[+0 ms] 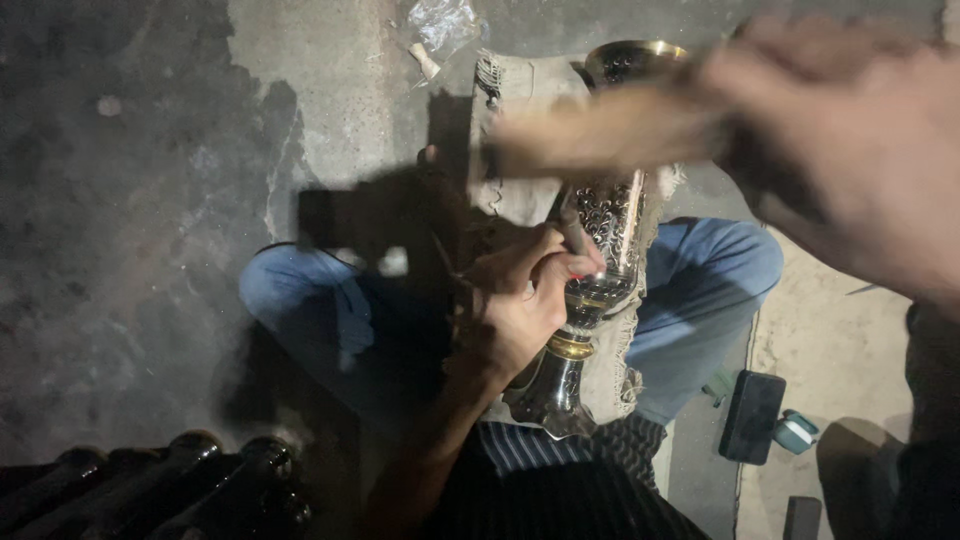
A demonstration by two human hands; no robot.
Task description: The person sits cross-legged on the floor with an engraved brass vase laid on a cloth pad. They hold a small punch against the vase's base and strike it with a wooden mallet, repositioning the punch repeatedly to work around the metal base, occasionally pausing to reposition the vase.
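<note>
A seated worker's left hand (520,300) pinches a small punch (575,235) against an ornate metal vase (600,270) lying across a cloth (520,130) on the lap. The right hand (850,150), fingers closed, swings a blurred mallet (600,125); a glancing blow could strike the fingers or dent the vase.

Dim scene; light fell from upper right, deep shadow lay left, and the raised right hand (850,150) was motion-blurred

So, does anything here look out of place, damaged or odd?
Nothing looks damaged. The metal vase lies across the lap on a cloth; the left hand steadies it. The right hand with its wooden tool is motion-blurred.
</note>
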